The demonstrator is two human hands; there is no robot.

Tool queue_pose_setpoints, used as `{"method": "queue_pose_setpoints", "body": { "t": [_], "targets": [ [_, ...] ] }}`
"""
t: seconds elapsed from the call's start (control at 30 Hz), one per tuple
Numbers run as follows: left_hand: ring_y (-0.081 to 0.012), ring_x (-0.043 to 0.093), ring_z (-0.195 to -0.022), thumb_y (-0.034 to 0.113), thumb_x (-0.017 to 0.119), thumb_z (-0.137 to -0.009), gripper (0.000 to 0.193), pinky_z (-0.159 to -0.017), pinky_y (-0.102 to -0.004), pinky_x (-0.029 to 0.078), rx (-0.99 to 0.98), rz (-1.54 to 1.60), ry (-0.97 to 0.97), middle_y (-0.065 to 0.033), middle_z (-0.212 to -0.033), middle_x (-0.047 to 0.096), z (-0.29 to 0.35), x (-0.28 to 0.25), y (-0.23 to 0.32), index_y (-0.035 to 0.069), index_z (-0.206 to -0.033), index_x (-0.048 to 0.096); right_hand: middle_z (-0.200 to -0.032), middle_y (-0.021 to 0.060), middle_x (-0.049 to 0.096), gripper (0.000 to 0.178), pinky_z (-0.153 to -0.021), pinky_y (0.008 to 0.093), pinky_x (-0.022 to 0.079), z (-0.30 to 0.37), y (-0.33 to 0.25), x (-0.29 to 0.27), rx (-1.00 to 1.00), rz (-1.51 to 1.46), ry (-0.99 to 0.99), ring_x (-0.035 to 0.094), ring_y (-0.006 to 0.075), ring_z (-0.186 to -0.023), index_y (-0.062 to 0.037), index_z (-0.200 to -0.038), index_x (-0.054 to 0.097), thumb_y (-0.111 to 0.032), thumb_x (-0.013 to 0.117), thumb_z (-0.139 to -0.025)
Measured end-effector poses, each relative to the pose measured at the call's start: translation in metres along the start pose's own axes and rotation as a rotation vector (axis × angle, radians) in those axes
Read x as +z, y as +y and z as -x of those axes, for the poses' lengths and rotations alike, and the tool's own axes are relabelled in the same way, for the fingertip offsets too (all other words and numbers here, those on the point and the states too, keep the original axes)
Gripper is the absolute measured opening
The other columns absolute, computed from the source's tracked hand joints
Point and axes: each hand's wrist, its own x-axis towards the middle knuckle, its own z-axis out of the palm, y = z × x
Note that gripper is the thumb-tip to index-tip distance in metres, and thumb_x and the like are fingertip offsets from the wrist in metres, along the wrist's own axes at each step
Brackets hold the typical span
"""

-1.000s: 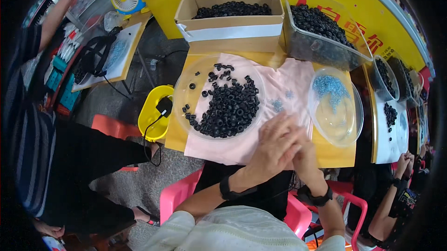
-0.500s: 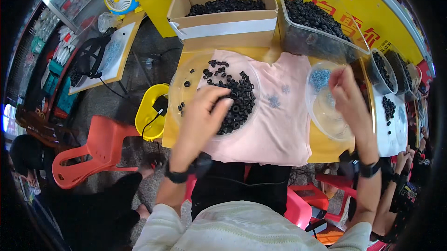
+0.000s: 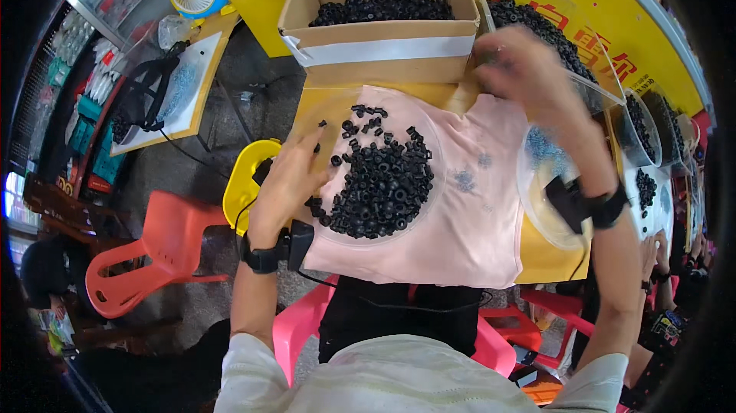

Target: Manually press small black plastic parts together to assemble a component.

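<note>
Head view: layout, big to small?

Yellow table (image 3: 558, 266), pink garment (image 3: 475, 240) on it. Carton (image 3: 383, 70) and clear bin (image 3: 604, 93) at far side. Round clear tray (image 3: 438, 175) on garment, oval clear tray (image 3: 548, 217) to its right. Black heap (image 3: 387, 190) in round tray.

Heap vs hands?

Right of left hand (image 3: 295, 179), which is nearer; near-left of right hand (image 3: 520, 68). Long axis roughly away from person.

Hand state?

Left: fingers half-bent over round tray's left side, hold unclear. Right: blurred beside bin, spread and hold can't tell.

In the way?

Right forearm crosses oval tray; loose black pieces (image 3: 336, 161) between left hand and heap.
</note>
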Motion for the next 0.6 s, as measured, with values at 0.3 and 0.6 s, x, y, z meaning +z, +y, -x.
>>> {"method": "queue_pose_setpoints", "body": {
  "t": [0.3,0.6],
  "targets": [
    [-0.0344,0.058,-0.105,0.012,0.082,-0.064,0.076,-0.092,-0.0385,0.048,0.045,0.016,-0.155,-0.0229,-0.118,0.054,-0.054,0.007,-0.004,-0.003,-0.13,0.049,-0.108,0.0237,0.059,0.047,-0.091,0.0446,0.047,-0.01,-0.033,0.144,-0.059,0.035,-0.369,0.058,0.0403,-0.103,0.0033,-0.12,0.053,0.0,0.062,-0.074],
    [-0.0201,0.059,-0.083,0.008,0.083,-0.065,0.051,-0.077,-0.0321,0.05,0.047,0.341,-0.285,-0.0104,-0.094,0.059,-0.059,0.013,-0.002,-0.002,-0.109,0.058,-0.099,0.0186,0.063,0.037,-0.086,0.042,0.048,-0.015,-0.027,0.17,-0.118,-0.076,-0.402,0.059,0.0375,-0.099,-0.0019,-0.105,0.062,-0.001,0.066,-0.068]
  ]
}}
